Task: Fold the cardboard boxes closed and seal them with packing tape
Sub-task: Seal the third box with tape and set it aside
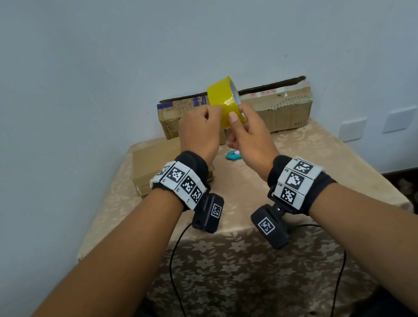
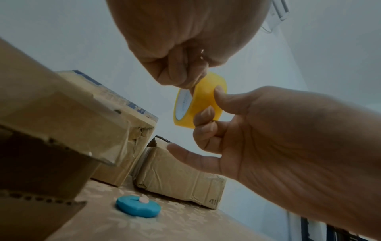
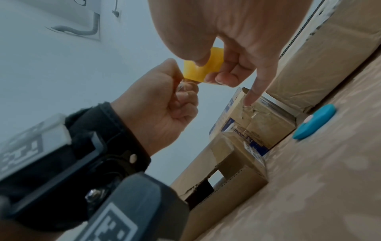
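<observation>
Glossy yellow plastic tape roll (image 1: 224, 100); matt, creased cardboard boxes (image 1: 278, 112); floral woven tablecloth (image 1: 238, 257); smooth blue plastic cutter (image 1: 233, 155).

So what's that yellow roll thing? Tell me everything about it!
It's a roll of tape, glossy, see-through yellow, wound wide on a pale inner ring. It is held up in the air above the table, in front of the boxes, standing on edge. The right hand grips it, thumb on the outer face. The left hand pinches at its edge, probably the loose end. Nothing else touches it.

Floral-clothed table (image 1: 305, 164) bears cardboard boxes (image 1: 282, 110) and blue cutter (image 1: 233, 155).
</observation>
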